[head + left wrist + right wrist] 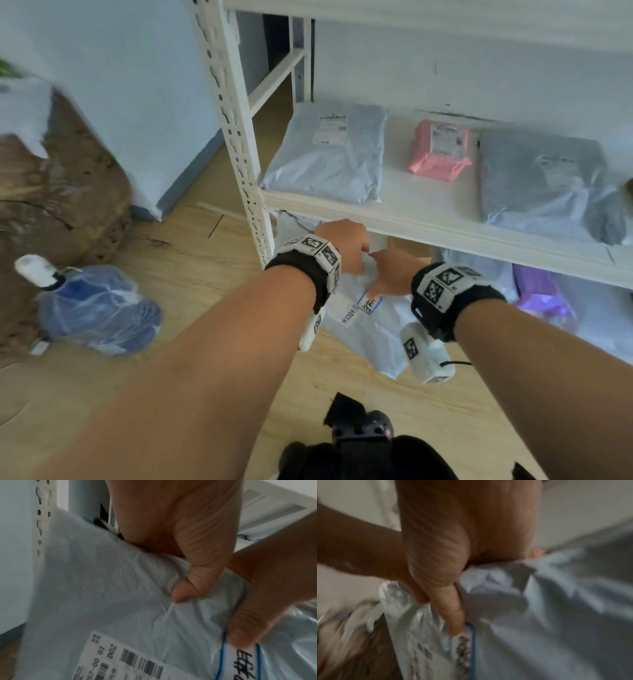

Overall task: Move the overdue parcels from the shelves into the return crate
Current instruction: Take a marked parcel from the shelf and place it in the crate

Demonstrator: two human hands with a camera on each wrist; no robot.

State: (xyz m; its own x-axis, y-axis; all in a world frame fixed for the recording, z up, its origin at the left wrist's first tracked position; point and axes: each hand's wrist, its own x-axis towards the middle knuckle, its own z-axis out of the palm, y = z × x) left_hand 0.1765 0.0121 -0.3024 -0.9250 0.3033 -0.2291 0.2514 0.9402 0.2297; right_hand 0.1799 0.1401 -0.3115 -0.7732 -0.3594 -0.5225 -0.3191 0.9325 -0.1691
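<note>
Both hands are clamped on the grey parcel [370,329]: left hand [346,245] bunches its top edge, right hand [394,274] pinches by the blue-edged label [369,304]. It's half out from under the shelf [428,219]. I'd pull low and toward the floor, clear of the upright [239,137]. Crate's not in view.

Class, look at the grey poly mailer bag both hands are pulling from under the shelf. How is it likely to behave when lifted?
Probably floppy: the grey poly mailer bag bunches where the left hand pinches it. Likely light for its size, since it hangs from pinches by the left hand and the right hand alone. Its glossy film may be slippery, so gathered folds probably help the hold.
</note>
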